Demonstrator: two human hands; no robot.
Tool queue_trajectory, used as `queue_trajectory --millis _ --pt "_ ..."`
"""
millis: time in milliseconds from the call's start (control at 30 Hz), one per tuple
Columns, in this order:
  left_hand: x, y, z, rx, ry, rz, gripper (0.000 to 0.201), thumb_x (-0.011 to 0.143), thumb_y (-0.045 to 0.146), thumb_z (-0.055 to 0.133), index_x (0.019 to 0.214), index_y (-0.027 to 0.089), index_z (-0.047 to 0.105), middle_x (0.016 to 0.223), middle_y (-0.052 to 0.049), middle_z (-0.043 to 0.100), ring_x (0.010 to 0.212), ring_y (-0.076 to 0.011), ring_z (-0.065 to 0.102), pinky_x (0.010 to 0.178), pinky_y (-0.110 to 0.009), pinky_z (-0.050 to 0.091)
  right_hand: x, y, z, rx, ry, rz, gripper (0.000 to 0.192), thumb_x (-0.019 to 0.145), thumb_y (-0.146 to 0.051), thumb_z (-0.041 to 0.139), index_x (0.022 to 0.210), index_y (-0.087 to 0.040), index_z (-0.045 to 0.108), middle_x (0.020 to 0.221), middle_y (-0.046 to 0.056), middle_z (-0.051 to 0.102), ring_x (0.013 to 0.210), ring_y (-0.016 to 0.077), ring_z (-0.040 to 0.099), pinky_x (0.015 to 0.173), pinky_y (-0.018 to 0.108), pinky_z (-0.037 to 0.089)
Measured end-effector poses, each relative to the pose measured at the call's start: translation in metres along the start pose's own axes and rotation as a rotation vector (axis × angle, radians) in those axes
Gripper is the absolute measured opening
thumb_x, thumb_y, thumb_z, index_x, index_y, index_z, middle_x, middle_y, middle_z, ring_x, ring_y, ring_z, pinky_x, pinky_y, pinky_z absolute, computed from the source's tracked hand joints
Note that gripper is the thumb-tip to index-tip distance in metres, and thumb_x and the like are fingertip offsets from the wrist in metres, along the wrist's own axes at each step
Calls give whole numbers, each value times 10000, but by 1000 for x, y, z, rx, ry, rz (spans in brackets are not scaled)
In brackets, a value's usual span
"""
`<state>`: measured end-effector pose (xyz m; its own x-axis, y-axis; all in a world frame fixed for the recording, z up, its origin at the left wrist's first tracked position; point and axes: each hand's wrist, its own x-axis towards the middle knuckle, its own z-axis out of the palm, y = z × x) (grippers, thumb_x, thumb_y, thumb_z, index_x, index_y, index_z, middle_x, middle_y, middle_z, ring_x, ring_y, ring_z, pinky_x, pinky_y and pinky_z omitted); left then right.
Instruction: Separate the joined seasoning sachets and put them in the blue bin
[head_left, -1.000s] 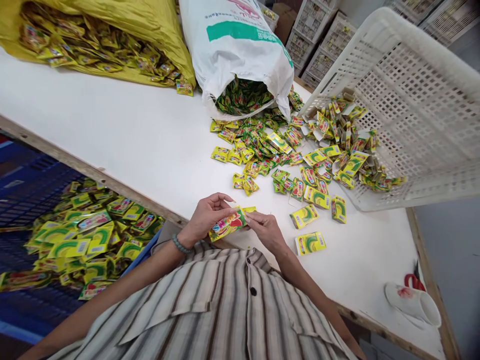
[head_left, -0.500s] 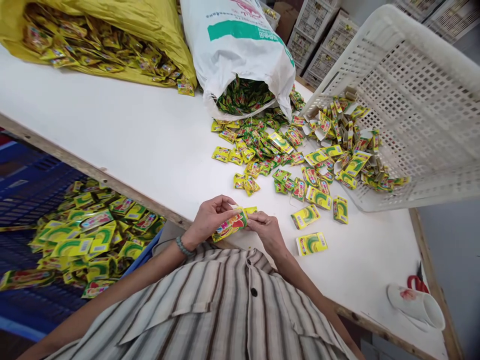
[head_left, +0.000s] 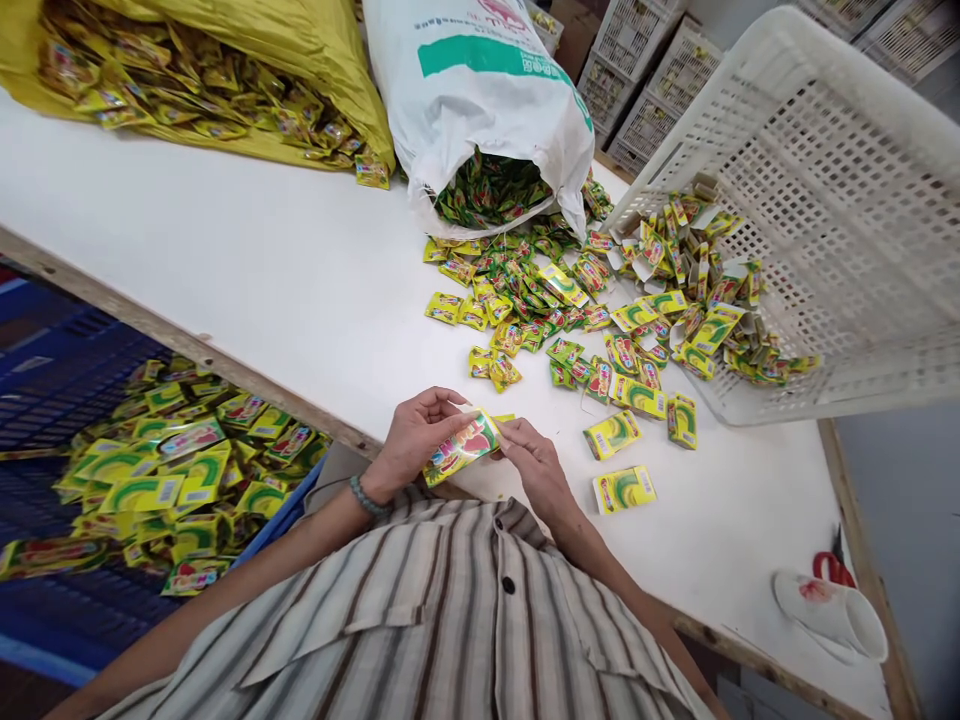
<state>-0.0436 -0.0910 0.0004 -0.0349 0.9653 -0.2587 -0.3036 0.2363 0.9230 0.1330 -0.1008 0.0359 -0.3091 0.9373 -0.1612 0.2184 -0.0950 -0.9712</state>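
Observation:
My left hand (head_left: 414,437) and my right hand (head_left: 534,462) together hold a small yellow-green carton (head_left: 461,448) with red print, just above the near edge of the white table (head_left: 262,270). The left hand grips its left end and the right hand pinches its right end. Loose sachets (head_left: 517,300) lie scattered on the table beyond my hands. Two flat yellow cartons (head_left: 622,488) lie to the right of my right hand.
A white sack (head_left: 480,90) spills green sachets at the back. A yellow bag (head_left: 225,80) of sachets lies at the back left. A tipped white plastic crate (head_left: 817,200) holds folded cartons at the right. A blue crate (head_left: 90,600) with filled cartons sits lower left. A white cup (head_left: 832,610) lies near the right edge.
The carton has tilted slightly in my hands and my fingers have shifted on it. Nothing else on the table has moved.

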Motion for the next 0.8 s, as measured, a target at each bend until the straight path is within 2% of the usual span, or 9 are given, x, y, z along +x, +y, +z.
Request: queue_trajectory --millis 67,233,400,500,600,700,767,800 --pt "1 0 1 5 11 -1 392 592 377 842 837 150 637 613 21 642 543 -121 589 544 -235 460 0 2 2 -68 3 -47 326 910 -339 491 1147 -275 706 934 39 589 882 169 556 793 298 478" --pt "1 2 4 -25 51 -12 405 578 373 848 839 150 633 596 32 621 532 -110 571 525 -220 444 -1 9 16 -275 136 -186 325 900 -324 530 1177 -262 687 911 53 561 889 183 548 814 312 460" --pt "1 2 5 -27 76 -32 400 579 353 851 840 143 632 608 32 619 541 -93 551 530 -202 439 2 20 24 -200 198 -170 328 872 -322 591 1178 -252 688 919 58 586 887 190 561 825 323 475" --pt "3 1 7 -21 41 -37 394 595 374 839 840 142 635 610 30 616 543 -91 544 526 -197 432 5 23 25 -113 177 -133 387 867 -328 606 1248 -270 639 1029 59 616 977 194 573 898 330 467" --pt "3 7 6 11 12 -21 400 601 395 831 856 153 640 604 29 613 542 -101 548 524 -203 434 9 20 27 -107 128 -168 435 874 -338 596 1305 -280 590 1142 60 631 1059 198 568 967 342 444" --pt "-2 29 -16 144 33 3 440 566 420 843 877 171 655 593 22 631 544 -125 568 524 -217 450 17 17 26 -194 1 -248 351 877 -343 595 1216 -280 660 1118 61 674 1057 199 587 967 347 447" --pt "-10 49 -50 320 60 -2 448 550 448 841 867 172 685 594 4 660 537 -146 578 498 -223 447 29 18 21 -251 0 -298 280 868 -333 606 1120 -268 710 1072 67 700 1035 201 606 952 346 455" --pt "-15 60 -73 419 103 1 453 537 447 845 868 175 700 594 0 671 518 -151 572 460 -216 420 37 20 16 -276 56 -306 249 872 -325 597 1076 -257 724 1053 71 708 1022 201 613 944 344 458"
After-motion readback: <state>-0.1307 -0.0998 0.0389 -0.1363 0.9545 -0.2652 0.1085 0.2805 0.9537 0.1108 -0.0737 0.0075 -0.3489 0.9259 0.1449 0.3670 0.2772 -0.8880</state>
